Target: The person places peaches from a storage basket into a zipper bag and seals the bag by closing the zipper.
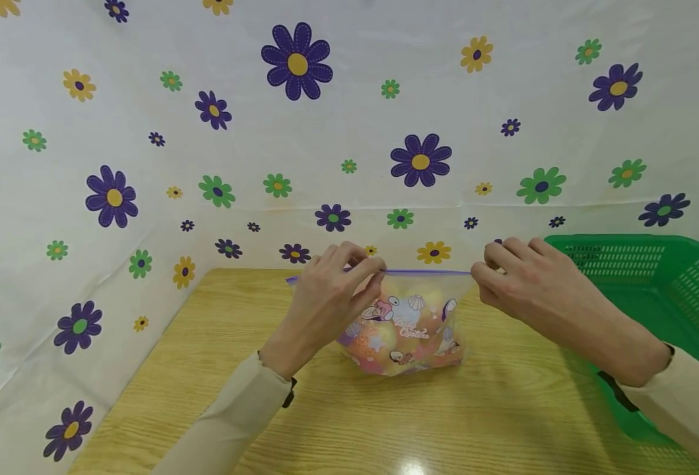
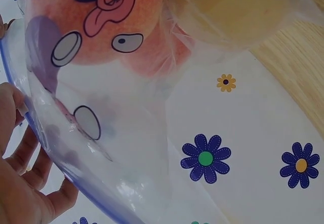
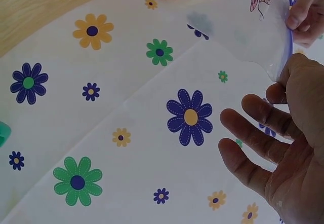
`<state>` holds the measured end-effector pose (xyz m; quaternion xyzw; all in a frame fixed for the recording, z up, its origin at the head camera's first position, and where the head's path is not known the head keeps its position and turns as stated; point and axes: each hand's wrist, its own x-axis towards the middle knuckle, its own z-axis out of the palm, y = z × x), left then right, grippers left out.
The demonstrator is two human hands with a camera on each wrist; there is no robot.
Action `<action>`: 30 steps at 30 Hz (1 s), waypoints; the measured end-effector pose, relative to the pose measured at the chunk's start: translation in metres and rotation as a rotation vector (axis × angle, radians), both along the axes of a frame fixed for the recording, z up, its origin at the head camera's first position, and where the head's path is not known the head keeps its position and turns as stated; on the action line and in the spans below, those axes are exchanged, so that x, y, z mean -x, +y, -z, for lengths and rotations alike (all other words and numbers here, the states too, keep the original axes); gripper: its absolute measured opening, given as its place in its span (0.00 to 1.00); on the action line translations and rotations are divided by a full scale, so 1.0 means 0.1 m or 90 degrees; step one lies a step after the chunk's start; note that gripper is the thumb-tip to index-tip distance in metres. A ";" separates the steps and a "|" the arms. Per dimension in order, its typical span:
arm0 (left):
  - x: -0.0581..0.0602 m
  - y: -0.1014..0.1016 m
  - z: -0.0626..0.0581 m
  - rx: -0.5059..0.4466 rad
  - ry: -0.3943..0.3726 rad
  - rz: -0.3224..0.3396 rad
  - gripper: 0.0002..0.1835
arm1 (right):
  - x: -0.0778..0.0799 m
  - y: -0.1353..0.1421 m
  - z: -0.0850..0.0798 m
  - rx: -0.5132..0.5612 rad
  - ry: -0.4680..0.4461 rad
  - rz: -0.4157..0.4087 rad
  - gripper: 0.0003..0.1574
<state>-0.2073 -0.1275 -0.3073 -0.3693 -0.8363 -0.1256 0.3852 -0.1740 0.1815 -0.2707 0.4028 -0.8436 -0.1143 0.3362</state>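
Note:
A clear printed zip bag (image 1: 420,330) with a purple closure strip along its top stands on the wooden table. Inside it show round orange, pink and yellow fruits (image 2: 228,11), blurred by the plastic. My left hand (image 1: 340,284) pinches the strip left of the middle, thumb and forefinger together. At the strip's right end, my right hand (image 1: 518,274) pinches the bag's top corner between thumb and forefinger. The other right fingers (image 3: 248,145) spread away from the plastic in the right wrist view. Between the two hands the strip runs straight and taut.
A green plastic basket (image 1: 640,290) with slotted walls stands at the right, partly behind my right forearm. The wooden table (image 1: 224,396) reaches back to a white sheet (image 1: 349,119) printed with flowers, which also covers the left side.

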 end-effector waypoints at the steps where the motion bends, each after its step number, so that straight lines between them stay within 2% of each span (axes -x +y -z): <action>1: 0.00 0.00 0.00 0.001 0.000 -0.001 0.06 | 0.00 0.00 0.00 0.000 -0.001 0.001 0.17; 5: 0.00 -0.02 0.00 0.002 -0.004 -0.006 0.06 | 0.00 0.01 0.01 0.004 -0.007 0.004 0.18; 19: 0.01 -0.06 0.02 0.001 -0.012 -0.007 0.06 | 0.02 0.01 0.05 0.025 -0.002 -0.008 0.12; 30: 0.00 -0.09 0.04 -0.001 -0.015 -0.013 0.06 | 0.00 0.00 0.05 0.016 -0.010 0.003 0.17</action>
